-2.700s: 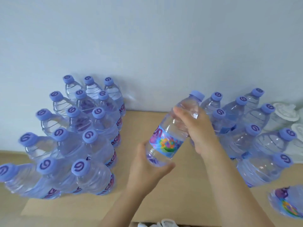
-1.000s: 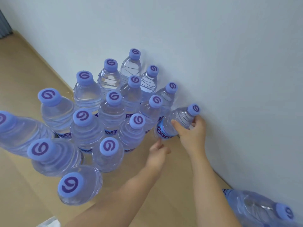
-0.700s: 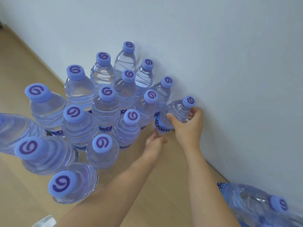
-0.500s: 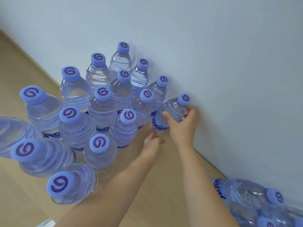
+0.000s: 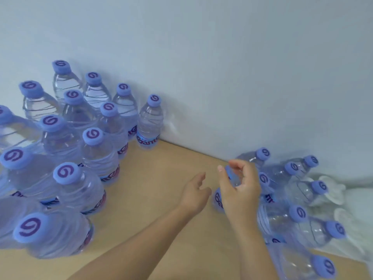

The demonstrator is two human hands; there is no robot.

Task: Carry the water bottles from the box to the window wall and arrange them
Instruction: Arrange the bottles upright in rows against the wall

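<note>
The right hand (image 5: pixel 239 190) grips the top of a bottle (image 5: pixel 232 178) in the right cluster by the wall (image 5: pixel 222 67); the left hand (image 5: pixel 194 194) hovers beside it, fingers loose, holding nothing

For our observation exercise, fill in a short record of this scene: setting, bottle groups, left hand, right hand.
setting: wooden floor against a pale wall
left group: capped bottles standing in rows by the wall
right group: capped bottles clustered by the wall
left hand: open, holding nothing
right hand: fingers curled round the top of a bottle at the right group's edge
</note>
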